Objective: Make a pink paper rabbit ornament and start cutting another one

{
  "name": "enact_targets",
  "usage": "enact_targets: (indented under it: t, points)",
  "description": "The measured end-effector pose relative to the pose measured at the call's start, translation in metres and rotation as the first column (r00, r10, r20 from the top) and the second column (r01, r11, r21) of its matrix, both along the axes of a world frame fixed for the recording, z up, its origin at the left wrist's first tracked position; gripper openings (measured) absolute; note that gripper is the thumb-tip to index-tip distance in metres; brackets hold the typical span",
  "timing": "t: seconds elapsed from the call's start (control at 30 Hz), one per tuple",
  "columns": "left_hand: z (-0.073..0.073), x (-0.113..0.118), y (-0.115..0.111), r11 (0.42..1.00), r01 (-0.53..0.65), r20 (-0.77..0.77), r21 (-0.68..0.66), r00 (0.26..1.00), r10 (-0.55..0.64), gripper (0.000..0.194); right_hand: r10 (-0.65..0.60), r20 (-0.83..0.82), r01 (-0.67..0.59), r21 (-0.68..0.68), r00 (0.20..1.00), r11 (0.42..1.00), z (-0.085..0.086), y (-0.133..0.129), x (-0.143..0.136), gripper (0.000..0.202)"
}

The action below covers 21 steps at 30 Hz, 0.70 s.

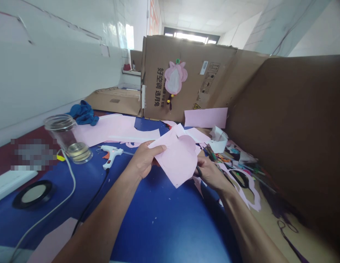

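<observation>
My left hand point(145, 159) pinches the left edge of a pink sheet of paper point(174, 159), thumb on top and fingers beneath. The sheet is held above the blue table, its right side trimmed to a rounded outline. At that right edge, my right hand point(208, 171) is closed round the dark handles of a pair of scissors point(197, 171). The blades are hidden behind the paper. Pink offcuts point(198, 185) lie just below the scissors.
A white glue gun point(112, 155), a glass jar point(70, 140) and black tape point(33, 194) lie to the left. Larger pink paper point(109, 128) spreads behind. A cardboard wall point(156, 51) bearing a pink paper flower shape point(174, 81) stands at the back. Scraps and tools clutter the right.
</observation>
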<state>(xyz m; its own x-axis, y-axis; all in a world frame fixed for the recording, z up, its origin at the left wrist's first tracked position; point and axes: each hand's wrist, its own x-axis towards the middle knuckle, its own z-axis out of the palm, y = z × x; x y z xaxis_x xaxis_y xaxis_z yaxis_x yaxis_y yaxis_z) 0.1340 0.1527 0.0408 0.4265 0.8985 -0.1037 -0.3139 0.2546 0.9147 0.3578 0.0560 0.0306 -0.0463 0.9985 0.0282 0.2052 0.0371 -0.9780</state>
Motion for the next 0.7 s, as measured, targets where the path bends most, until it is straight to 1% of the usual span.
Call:
enact_targets:
  t: [0.17, 0.33, 0.57, 0.7]
  points:
    - [-0.002, 0.002, -0.001, 1.000, 0.005, -0.010, -0.003, 1.000, -0.005, 0.034, 0.017, -0.024, -0.016, 0.035, 1.000, 0.999, -0.003, 0.001, 0.001, 0.064]
    - [-0.004, 0.005, -0.002, 1.000, -0.005, -0.027, -0.013, 1.000, 0.005, 0.035, 0.003, -0.012, -0.003, 0.061, 1.000, 0.998, -0.006, 0.002, 0.003, 0.056]
    - [-0.004, 0.006, -0.004, 1.000, -0.010, -0.026, -0.007, 1.000, 0.010, 0.037, -0.017, -0.045, 0.019, 0.046, 0.999, 0.999, -0.013, 0.002, 0.007, 0.045]
    - [-0.004, 0.006, -0.004, 1.000, -0.009, -0.020, -0.004, 1.000, 0.009, 0.038, -0.028, -0.037, 0.029, 0.038, 0.999, 0.999, -0.013, 0.002, 0.007, 0.043]
